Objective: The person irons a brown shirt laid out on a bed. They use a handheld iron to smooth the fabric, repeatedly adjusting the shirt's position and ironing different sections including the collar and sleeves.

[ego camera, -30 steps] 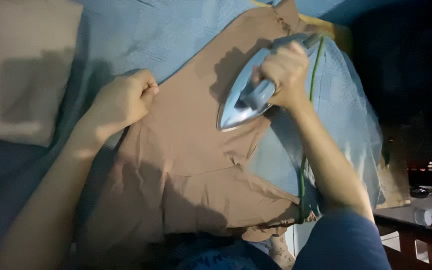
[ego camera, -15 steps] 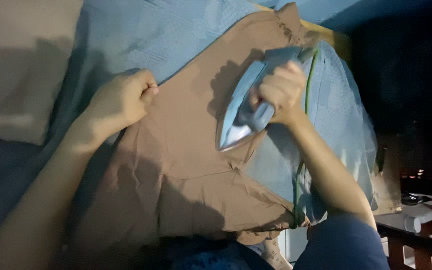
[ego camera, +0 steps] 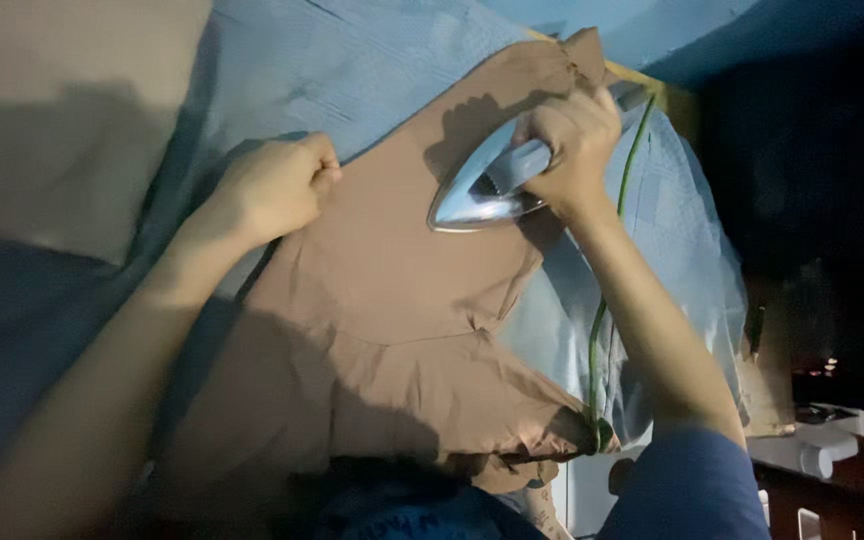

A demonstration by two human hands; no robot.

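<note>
A brown garment lies spread over a light blue cloth on a padded surface. My right hand grips the handle of a blue and silver clothes iron, whose soleplate rests on the upper part of the garment. My left hand is closed on the garment's left edge, pinching the fabric. A green cord runs from the iron down the right side of the cloth.
A beige pillow or cushion lies at the upper left. To the right the room is dark, with a white object on a wooden ledge at the lower right. The cloth's right edge drops off beside my right forearm.
The iron has turned and slid up toward the garment's top corner with my right hand. My left hand stays on the garment's left edge.
</note>
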